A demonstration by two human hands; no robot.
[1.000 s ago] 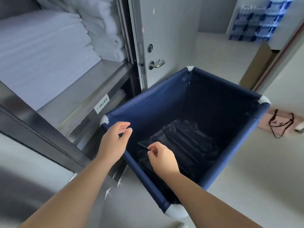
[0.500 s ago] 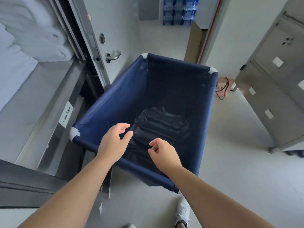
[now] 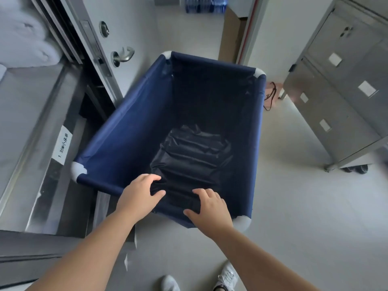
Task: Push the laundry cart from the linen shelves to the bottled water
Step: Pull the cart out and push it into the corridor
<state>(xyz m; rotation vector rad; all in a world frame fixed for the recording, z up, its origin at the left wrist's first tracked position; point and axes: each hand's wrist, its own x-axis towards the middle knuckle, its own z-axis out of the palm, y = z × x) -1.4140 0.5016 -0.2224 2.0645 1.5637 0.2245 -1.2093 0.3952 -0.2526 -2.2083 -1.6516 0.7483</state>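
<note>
The laundry cart [image 3: 126, 131] is a navy fabric bin with white corner caps and a crumpled black bag [image 3: 191, 152] at its bottom. It stands on the floor just right of the steel linen shelves [image 3: 31, 127], where folded white linen [image 3: 23, 38] is stacked. My left hand [image 3: 137, 196] and my right hand [image 3: 211, 212] both lie on the cart's near rim, fingers curled over it into the bin. The bottled water [image 3: 201, 5], blue-wrapped packs, is stacked on the floor far ahead at the top edge.
A grey door with a lever handle [image 3: 123, 55] stands left of the cart's far end. A cardboard sheet [image 3: 230, 34] leans by a doorframe ahead. A steel cabinet [image 3: 346, 91] lines the right side, a pink bag [image 3: 270, 93] beside it. My shoes [image 3: 228, 276] show below.
The cart has swung away from the shelves so its long axis points toward the water. Both hands dropped from hovering above the bin onto its near rim.
</note>
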